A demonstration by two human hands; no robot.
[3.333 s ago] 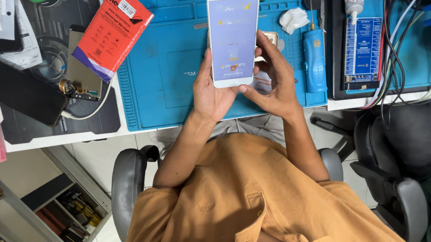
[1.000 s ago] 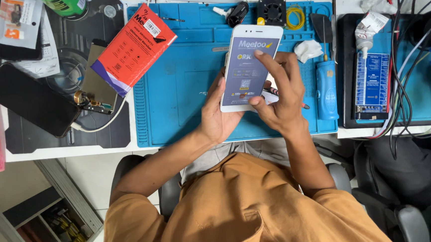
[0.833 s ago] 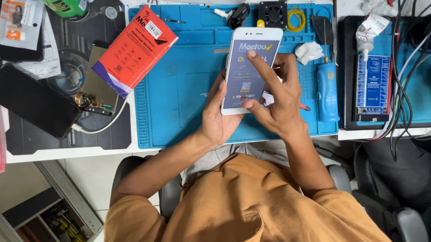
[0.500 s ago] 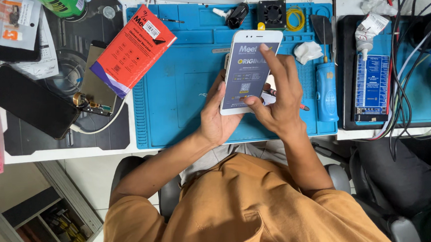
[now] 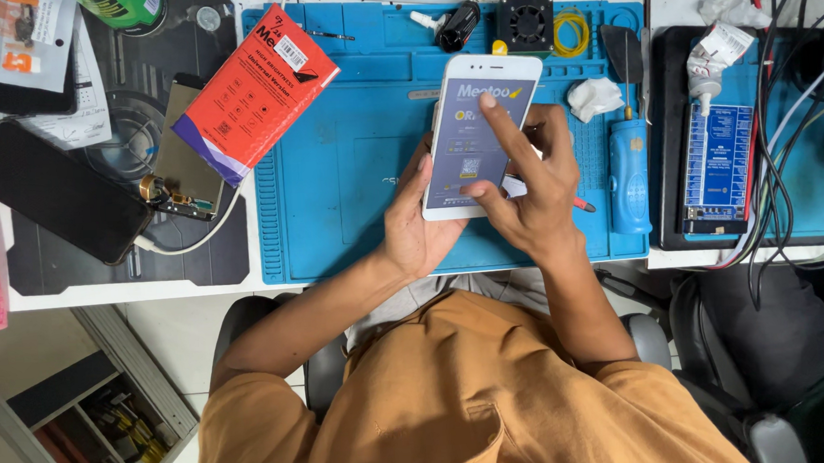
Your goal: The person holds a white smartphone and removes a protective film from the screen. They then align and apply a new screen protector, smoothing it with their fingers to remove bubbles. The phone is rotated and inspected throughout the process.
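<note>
My left hand [image 5: 410, 230] holds a white smartphone [image 5: 476, 146] from below and from its left edge, above a blue work mat [image 5: 342, 179]. The phone's screen is lit, purple-grey with a small square code in the middle. My right hand [image 5: 535, 191] is on the phone's right side. Its index finger lies across the screen with the tip near the top, and the thumb touches the lower right of the screen.
A red box [image 5: 256, 93] lies tilted over a phone part with a cable [image 5: 176, 184], and a black phone [image 5: 52, 191] lies at the left. On the mat are a blue handled tool [image 5: 628, 175], a small black fan [image 5: 525, 22], a yellow wire coil [image 5: 571, 31] and a tissue wad [image 5: 592, 96]. A blue device [image 5: 717, 160] and tangled cables [image 5: 790, 170] fill the right.
The phone came down nearer the mat and its screen went from pale to a darker page. My right hand moved from behind the phone onto the screen, index finger at the top.
</note>
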